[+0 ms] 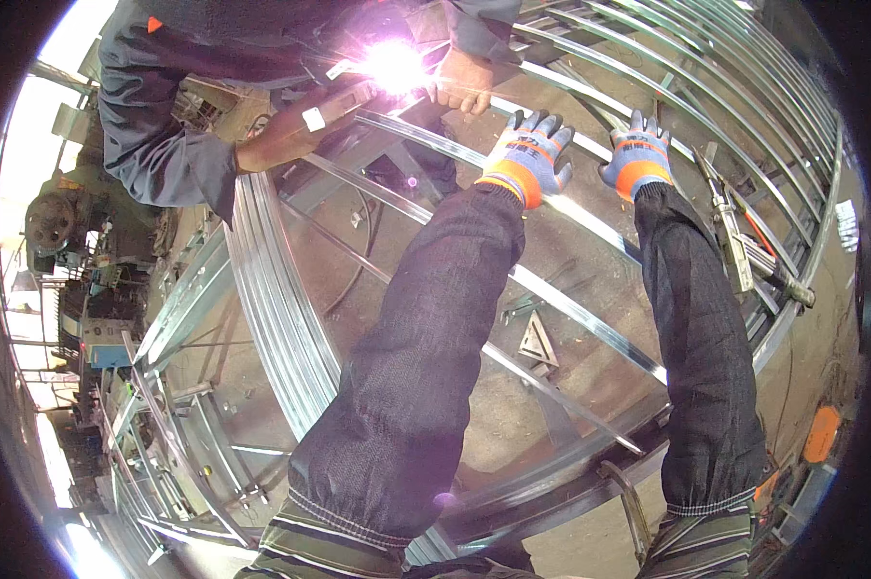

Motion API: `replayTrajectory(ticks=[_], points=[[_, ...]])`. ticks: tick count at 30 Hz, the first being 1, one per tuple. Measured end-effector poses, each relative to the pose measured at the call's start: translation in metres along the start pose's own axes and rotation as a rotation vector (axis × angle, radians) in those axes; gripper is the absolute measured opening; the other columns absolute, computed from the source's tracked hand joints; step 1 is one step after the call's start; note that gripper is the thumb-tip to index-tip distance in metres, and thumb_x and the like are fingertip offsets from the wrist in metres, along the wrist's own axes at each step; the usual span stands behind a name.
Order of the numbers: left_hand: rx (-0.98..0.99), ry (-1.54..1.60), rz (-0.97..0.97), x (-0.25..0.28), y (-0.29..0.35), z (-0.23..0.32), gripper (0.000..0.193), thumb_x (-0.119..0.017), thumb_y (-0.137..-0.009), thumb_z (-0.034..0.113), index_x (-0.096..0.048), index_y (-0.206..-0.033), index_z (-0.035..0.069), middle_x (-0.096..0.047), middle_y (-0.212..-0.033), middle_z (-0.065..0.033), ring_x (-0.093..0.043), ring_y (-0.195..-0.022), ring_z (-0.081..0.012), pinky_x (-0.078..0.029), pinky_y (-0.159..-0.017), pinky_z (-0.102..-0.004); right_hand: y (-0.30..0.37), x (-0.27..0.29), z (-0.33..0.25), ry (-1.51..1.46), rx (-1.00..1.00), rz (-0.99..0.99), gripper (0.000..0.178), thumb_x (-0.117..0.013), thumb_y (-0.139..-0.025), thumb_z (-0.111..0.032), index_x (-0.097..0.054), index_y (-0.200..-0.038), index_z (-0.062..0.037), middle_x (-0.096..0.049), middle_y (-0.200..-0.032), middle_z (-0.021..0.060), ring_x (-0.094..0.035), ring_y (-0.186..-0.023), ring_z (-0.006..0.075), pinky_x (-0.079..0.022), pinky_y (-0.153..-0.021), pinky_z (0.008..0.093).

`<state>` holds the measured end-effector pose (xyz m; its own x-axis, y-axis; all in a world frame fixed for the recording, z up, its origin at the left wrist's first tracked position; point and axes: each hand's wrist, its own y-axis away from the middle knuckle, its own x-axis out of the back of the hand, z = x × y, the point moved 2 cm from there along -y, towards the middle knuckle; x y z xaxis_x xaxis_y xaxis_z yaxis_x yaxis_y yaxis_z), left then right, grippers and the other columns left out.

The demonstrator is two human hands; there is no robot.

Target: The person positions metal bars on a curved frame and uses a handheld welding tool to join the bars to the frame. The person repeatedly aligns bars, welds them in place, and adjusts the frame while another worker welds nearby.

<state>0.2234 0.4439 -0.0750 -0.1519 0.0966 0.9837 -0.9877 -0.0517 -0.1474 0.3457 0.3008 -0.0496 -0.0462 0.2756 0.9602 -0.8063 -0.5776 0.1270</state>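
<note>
My left hand [527, 159], in a grey and orange work glove, lies over the light metal tubes of a frame, fingers spread and thumb out to the side. To its right, my right hand [638, 156], gloved alike, rests on the same tubework with its fingers stretched forward and apart. A metal tube [590, 227] slants down to the right below my hands. Just left of them glows a bright welding arc [397, 66]. Another person's bare hand [464, 82] is beside it, and that person's other forearm [290, 135] reaches toward it; the glare hides the tool.
Long parallel tubes [744, 106] fill the upper right. A clamp-like metal tool [730, 236] lies right of my right arm. Bundled metal strips [276, 299] stretch along the left. A triangular metal piece [539, 340] is on the floor, and an orange object [821, 434] lies far right.
</note>
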Motion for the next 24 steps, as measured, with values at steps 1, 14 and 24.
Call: replayTrajectory(ticks=[1, 14, 24], points=[[0.005, -0.002, -0.03, -0.0003, 0.0, 0.0002, 0.062, -0.051, -0.098, 0.044, -0.046, -0.152, 0.013, -0.04, -0.16, -0.0169, -0.033, -0.151, -0.034, -0.019, -0.126, -0.0499, -0.0008, -0.0003, 0.0002, 0.004, 0.0, -0.017, 0.069, -0.073, -0.079, -0.045, -0.062, -0.141, -0.0165, -0.032, -0.164, 0.0218, -0.031, -0.151, 0.0443, -0.025, -0.121, 0.0602], [0.009, 0.059, -0.009, 0.0024, 0.0021, 0.0019, 0.063, -0.053, -0.097, 0.043, -0.048, -0.151, 0.011, -0.042, -0.159, -0.0169, -0.034, -0.151, -0.0337, -0.018, -0.125, -0.0513, 0.0, 0.0031, -0.0024, 0.036, -0.025, -0.079, 0.077, -0.076, -0.078, -0.05, -0.058, -0.146, -0.0175, -0.025, -0.168, 0.023, -0.025, -0.154, 0.0442, -0.023, -0.123, 0.0591], [-0.016, 0.014, 0.115, 0.0002, 0.0035, 0.0039, 0.057, -0.06, -0.092, 0.04, -0.057, -0.14, 0.01, -0.053, -0.147, -0.0167, -0.043, -0.142, -0.0341, -0.025, -0.121, -0.0527, 0.0023, 0.0019, -0.0032, 0.042, -0.018, -0.047, 0.074, -0.074, -0.081, -0.047, -0.056, -0.147, -0.0185, -0.025, -0.168, 0.0229, -0.025, -0.154, 0.0444, -0.023, -0.123, 0.0581]])
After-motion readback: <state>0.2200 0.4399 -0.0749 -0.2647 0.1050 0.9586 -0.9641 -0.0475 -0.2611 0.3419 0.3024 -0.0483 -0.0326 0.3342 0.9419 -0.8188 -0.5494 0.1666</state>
